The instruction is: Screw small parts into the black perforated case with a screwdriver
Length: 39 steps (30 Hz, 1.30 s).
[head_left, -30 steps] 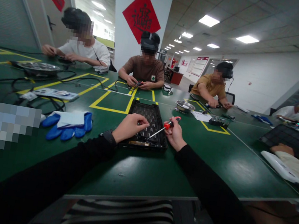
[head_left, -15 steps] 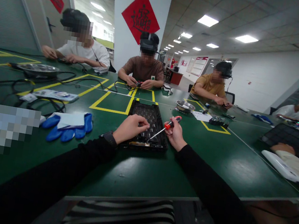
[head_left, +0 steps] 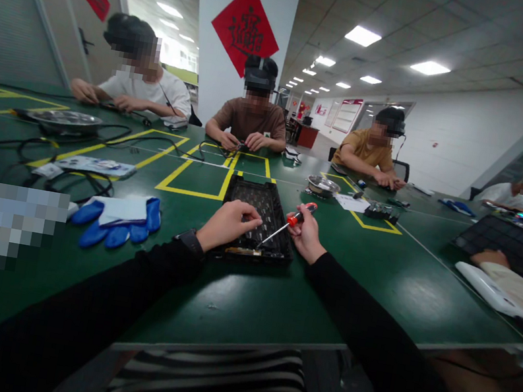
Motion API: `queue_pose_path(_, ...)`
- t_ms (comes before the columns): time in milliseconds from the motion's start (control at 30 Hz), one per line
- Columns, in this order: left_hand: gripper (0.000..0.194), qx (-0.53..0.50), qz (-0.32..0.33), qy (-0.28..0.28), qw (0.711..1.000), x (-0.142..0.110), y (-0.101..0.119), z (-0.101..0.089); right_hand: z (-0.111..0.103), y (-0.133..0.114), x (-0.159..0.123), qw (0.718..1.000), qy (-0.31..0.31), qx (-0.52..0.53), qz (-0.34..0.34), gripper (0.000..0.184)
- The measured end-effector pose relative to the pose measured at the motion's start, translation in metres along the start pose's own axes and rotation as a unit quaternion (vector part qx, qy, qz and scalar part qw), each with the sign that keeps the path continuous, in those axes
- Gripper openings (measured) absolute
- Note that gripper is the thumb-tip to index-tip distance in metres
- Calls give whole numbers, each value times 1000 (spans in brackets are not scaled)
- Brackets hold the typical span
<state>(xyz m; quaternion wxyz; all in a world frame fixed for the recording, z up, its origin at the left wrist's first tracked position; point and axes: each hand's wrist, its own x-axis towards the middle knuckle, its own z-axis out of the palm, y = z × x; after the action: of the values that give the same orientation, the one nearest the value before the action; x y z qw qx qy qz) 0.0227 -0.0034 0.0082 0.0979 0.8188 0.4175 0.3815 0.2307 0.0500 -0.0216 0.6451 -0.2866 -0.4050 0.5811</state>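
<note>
While my right hand is gripping the red-and-black handle of a screwdriver in closed fingers, its metal shaft is slanting down to the left into a black casing at the center of the frame. The tip is ending near the casing's lower edge; whether it is touching anything there, I cannot tell. My left hand is hovering over or resting on the casing's left side, fingers curling toward the thumb; I cannot tell whether they are pinching something small. A dark watch is circling my left wrist.

The casing is lying open on the green table, just below yellow tape lines. Blue-and-white gloves are lying left of my left hand, with cables tangling above them. A metal dish is sitting at the upper left, and a metal bowl is standing above my right hand, beside white paper. Across the table, three people are bending over small items, and another person's sleeve is reaching in at the right edge, near a white object.
</note>
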Motion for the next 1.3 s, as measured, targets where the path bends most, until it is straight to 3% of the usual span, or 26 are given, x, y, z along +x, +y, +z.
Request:
queue_pose_path(200, 23, -39, 103, -61, 992, 0, 10, -9, 1, 0, -1, 1000, -3, 5, -5, 21)
queue_pose_path(533, 26, 22, 72, -89, 993, 0, 6, -7, 1, 0, -1, 1000, 2, 3, -7, 23)
queue_pose_path(933, 51, -20, 112, -111, 987, 0, 14, -16, -1, 2, 1, 1000, 0, -3, -9, 24)
queue_pose_path(1300, 46, 39, 170, -115, 978, -5, 21, -18, 1, -1, -1, 1000, 2, 0, -6, 23)
